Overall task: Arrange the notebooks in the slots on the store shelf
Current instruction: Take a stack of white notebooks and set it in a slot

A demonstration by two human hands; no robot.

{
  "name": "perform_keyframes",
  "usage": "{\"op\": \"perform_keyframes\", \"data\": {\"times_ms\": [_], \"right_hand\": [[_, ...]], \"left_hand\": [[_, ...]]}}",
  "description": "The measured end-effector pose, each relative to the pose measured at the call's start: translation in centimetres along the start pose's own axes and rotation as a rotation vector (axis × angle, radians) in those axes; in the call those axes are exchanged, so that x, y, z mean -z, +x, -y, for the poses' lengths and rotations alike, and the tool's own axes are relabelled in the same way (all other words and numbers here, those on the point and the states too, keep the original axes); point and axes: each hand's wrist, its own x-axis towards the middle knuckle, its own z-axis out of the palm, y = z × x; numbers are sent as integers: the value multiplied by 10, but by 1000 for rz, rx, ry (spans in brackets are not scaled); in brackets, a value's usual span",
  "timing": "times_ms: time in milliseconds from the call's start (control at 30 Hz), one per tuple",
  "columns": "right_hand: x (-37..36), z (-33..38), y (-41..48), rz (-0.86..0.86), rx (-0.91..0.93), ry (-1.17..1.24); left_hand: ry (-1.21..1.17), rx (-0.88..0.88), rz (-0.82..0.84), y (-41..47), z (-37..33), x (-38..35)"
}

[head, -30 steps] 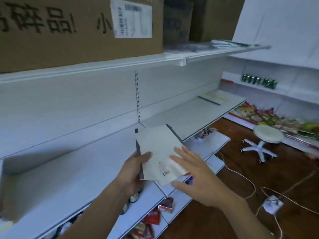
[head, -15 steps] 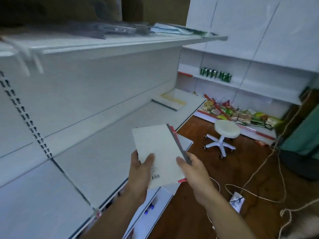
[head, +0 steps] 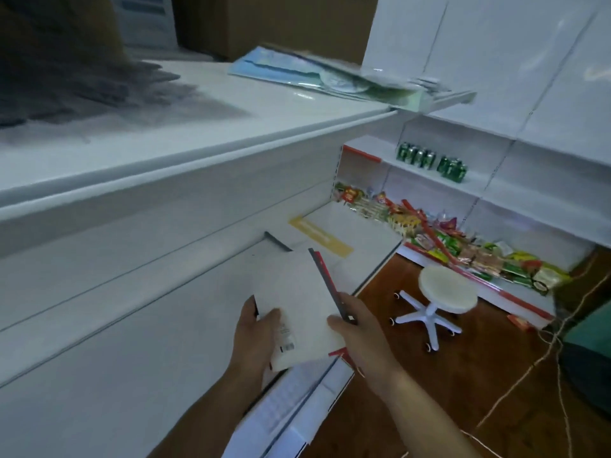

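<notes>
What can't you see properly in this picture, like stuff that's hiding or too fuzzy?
All in the head view:
- Notebooks: how many in the stack; the top white cover hides the rest.
- Left hand: its fingers are behind the notebooks.
- Barcode label: print too small to read.
- Green cans: too small and blurred to count or read.
- Packets on the low shelf: blurred.
- Cardboard box: cut off by the top edge.

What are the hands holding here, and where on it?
Both hold the white notebooks: the left hand at the lower left corner, thumb on the cover; the right hand at the lower right edge, by the red-and-grey spine.
</notes>
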Motion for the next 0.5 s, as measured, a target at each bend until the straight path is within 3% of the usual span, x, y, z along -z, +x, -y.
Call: {"op": "perform_keyframes", "data": {"times_ms": [133, 267, 367, 500], "right_hand": [[-12, -5, 63, 226, 71, -232], [-28, -9, 109, 445, 184, -346], [-41, -11, 136, 516, 344, -484], [-37, -21, 152, 509, 654, -614]], "left_hand": [[259, -75, -267, 22, 14, 9], [491, -24, -447, 35, 16, 17], [892, 86, -583, 46, 13, 24], [845, 31, -639, 40, 21, 10]]}}
